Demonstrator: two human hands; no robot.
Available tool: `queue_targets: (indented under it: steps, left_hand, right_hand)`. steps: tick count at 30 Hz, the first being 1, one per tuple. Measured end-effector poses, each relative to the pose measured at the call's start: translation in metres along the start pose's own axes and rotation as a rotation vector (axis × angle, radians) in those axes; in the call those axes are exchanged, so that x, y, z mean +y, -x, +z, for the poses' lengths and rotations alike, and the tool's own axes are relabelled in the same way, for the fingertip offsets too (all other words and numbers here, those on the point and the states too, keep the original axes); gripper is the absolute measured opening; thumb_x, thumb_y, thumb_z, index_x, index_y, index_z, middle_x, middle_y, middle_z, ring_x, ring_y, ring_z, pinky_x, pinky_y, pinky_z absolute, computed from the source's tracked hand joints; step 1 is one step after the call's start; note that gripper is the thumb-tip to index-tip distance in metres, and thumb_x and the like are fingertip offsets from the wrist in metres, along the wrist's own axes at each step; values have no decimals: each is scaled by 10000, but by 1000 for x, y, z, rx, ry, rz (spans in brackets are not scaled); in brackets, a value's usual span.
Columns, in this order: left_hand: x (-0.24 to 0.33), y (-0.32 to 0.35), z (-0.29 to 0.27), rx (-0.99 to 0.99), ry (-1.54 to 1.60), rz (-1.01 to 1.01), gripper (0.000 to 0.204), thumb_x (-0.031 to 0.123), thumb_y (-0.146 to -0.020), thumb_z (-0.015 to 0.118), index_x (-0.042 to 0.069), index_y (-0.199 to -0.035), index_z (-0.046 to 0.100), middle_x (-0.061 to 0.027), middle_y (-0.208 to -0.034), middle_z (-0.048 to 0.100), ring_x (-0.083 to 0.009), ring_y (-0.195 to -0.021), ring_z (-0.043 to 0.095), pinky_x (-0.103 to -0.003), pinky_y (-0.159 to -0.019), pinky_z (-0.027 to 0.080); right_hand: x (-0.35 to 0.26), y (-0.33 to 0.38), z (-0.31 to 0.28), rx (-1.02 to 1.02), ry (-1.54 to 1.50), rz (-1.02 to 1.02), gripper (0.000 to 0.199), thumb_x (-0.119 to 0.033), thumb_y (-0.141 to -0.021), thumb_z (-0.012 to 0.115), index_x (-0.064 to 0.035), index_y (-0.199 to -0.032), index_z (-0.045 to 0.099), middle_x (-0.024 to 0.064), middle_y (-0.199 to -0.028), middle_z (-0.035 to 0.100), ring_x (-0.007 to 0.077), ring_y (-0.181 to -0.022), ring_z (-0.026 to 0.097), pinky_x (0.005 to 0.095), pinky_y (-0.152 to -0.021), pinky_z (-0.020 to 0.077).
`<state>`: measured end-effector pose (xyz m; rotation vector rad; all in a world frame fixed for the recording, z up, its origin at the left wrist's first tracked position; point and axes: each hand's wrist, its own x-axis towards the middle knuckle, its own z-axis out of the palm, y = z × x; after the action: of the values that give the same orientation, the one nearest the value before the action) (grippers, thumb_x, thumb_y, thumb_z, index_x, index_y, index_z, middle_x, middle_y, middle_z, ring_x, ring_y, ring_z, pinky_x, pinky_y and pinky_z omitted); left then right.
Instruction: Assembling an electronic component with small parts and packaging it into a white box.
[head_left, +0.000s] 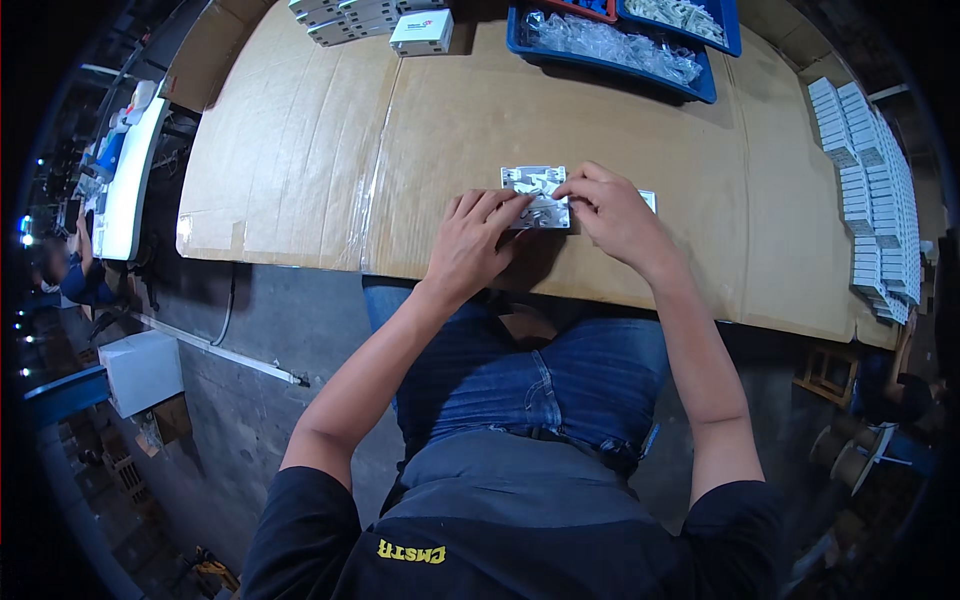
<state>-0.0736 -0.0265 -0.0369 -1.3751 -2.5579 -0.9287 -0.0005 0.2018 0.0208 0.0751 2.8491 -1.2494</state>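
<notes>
A small rectangular white-and-grey plastic housing [537,174] lies near the table's front edge, its inside facing up with small white parts in it. My left hand [470,238] grips its left side, the fingertips reaching over into it. From the right, my right hand [612,212] has thumb and forefinger pinched together at the housing's right edge. Whatever is between those fingertips is too small to make out. Partly behind my right hand, another flat white piece [649,201] lies on the table.
Brown cardboard [300,150] covers the table. Stacked white boxes [421,33] stand at the back left. Blue trays [610,74] at the back hold transparent plastic bags and small white parts; a red tray [598,10] sits among them. Tall stacks of white units [868,190] line the right side.
</notes>
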Motion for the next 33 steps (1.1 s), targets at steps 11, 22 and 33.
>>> queue_targets:
  steps: [11, 22, 33]
  left_hand:
    - [-1, 3, -1, -61, -17, 37, 578, 87, -735, 779, 176, -1301, 703, -30, -1297, 637, -277, -1199, 579, -422, -1038, 457]
    - [-7, -14, -19, -26, 40, -131, 932, 390, -745, 888, 41, -1492, 454, -163, -1473, 502, -370, -1354, 486, -489, -1160, 347]
    - [-18, -17, -26, -123, -75, -101, 1037, 705, -762, 752, 52, -1507, 446, -175, -1486, 434, -369, -1446, 382, -553, -1254, 173]
  right_hand:
    - [13, 8, 15, 63, 199, -161, 169, -25, -901, 604, -33, -1030, 713, 97, -1057, 676, 309, -899, 697, 439, -788, 554]
    - [1, 14, -23, 103, 69, -101, 162, -31, -922, 605, -18, -1042, 713, 131, -995, 704, 335, -904, 683, 401, -811, 535]
    - [41, -106, -116, 478, 86, -68, 201, -119, -988, 620, -18, -1123, 730, 152, -1032, 759, 346, -966, 713, 377, -908, 544]
